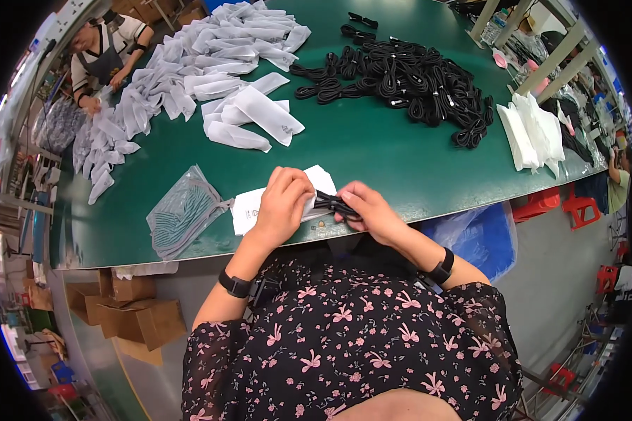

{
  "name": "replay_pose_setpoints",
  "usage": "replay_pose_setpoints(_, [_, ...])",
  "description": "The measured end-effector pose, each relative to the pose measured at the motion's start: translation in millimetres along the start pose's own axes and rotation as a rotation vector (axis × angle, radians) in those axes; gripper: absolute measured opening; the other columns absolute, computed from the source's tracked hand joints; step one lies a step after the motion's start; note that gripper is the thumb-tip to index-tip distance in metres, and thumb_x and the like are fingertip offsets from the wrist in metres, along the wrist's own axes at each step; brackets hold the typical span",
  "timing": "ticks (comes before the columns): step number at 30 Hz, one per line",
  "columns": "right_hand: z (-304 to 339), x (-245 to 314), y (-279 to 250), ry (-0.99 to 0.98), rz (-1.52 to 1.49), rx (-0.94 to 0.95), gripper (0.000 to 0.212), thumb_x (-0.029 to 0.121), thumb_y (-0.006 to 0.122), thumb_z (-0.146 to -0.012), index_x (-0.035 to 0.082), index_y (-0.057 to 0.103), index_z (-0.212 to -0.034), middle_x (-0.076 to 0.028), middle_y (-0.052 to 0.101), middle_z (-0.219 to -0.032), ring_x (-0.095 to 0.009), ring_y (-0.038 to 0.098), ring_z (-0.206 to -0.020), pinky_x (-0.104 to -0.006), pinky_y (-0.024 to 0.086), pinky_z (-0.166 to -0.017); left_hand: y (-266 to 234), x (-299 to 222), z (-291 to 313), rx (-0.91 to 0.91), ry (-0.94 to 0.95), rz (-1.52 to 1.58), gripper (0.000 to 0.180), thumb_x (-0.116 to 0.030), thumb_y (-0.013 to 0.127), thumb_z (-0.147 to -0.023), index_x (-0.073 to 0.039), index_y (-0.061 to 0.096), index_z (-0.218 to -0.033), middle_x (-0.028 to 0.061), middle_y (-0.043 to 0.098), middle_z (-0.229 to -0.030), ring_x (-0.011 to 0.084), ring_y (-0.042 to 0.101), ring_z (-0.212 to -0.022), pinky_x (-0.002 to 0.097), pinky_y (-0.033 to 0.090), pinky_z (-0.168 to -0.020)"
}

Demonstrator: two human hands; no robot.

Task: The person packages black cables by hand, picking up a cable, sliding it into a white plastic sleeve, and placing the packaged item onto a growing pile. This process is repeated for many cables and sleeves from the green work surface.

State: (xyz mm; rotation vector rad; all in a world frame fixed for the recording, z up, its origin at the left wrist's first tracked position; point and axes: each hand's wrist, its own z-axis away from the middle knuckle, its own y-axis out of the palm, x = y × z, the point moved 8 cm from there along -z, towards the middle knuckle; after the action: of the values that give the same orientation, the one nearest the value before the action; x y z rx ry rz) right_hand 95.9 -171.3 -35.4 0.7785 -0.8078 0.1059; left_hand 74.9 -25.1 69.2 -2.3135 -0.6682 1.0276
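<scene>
My left hand (286,205) is closed on the edge of a flat white pouch (248,212) at the table's front edge. In my right hand (373,212) is a coiled black cable (336,203), its left end against the pouch's opening. How far the cable reaches inside is hidden by my left fingers. To the left lies a clear plastic bag (184,214) with green-striped contents. Beyond my hands are a few filled white pouches (267,116) and a large heap of coiled black cables (421,81).
A long pile of filled white pouches (218,42) covers the far left of the green table (372,151). White empty-looking pouches (530,133) are stacked at right. Below stand a blue bin (474,238), red stools (581,209) and cardboard boxes (144,319). A co-worker (109,52) sits far left.
</scene>
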Motion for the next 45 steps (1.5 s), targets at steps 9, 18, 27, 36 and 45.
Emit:
replay_pose_setpoints(9, [6,71,14,-0.856,0.891,0.045,0.014,0.008,0.055,-0.096,0.0,0.056,-0.108,-0.011,0.062,-0.086,-0.015,0.054,-0.062,-0.0267,0.043,-0.056,-8,11,-12,-0.049,-0.098,0.018,0.011,0.003,0.064,-0.08,-0.001,0.057,-0.088,0.0112,0.057,-0.095,0.0272,0.054,-0.085,0.0334,0.045,-0.07])
replay_pose_setpoints(18, [15,79,46,-0.966,1.137,-0.041,0.028,0.001,0.068,-0.086,0.002,0.057,-0.112,-0.009,0.056,-0.1,-0.013,0.056,-0.075,-0.0266,0.048,-0.064,-12,18,-18,-0.061,-0.161,0.094,0.007,-0.001,0.063,-0.084,-0.001,0.057,-0.088,0.01,0.057,-0.099,0.023,0.053,-0.088,0.0314,0.044,-0.076])
replay_pose_setpoints(27, [29,111,73,-1.197,1.051,-0.149,0.025,0.0,0.075,-0.078,0.001,0.063,-0.101,-0.009,0.053,-0.108,-0.014,0.058,-0.079,-0.0274,0.049,-0.068,-9,44,-40,-0.109,-0.392,0.681,0.006,-0.006,0.06,-0.092,0.0,0.058,-0.09,0.004,0.059,-0.105,0.0091,0.051,-0.079,0.0223,0.042,-0.068])
replay_pose_setpoints(36, [-9,171,47,-1.219,1.199,-0.395,0.03,0.009,0.07,-0.084,0.007,0.061,-0.112,-0.015,0.054,-0.106,-0.023,0.061,-0.079,-0.0325,0.052,-0.069,-58,105,-76,-0.44,-0.42,0.639,0.014,-0.006,0.058,-0.095,-0.001,0.055,-0.107,0.0069,0.06,-0.107,0.012,0.059,-0.079,0.0248,0.047,-0.062])
replay_pose_setpoints(45, [-50,239,-89,-0.859,1.821,-0.983,0.035,0.024,0.064,-0.09,0.006,0.051,-0.116,-0.019,0.061,-0.09,-0.039,0.064,-0.08,-0.0461,0.054,-0.07,-1,43,-7,0.027,-0.281,-0.048,0.023,-0.008,0.073,-0.079,-0.003,0.062,-0.099,0.0098,0.059,-0.093,0.0227,0.06,-0.08,0.0329,0.049,-0.067])
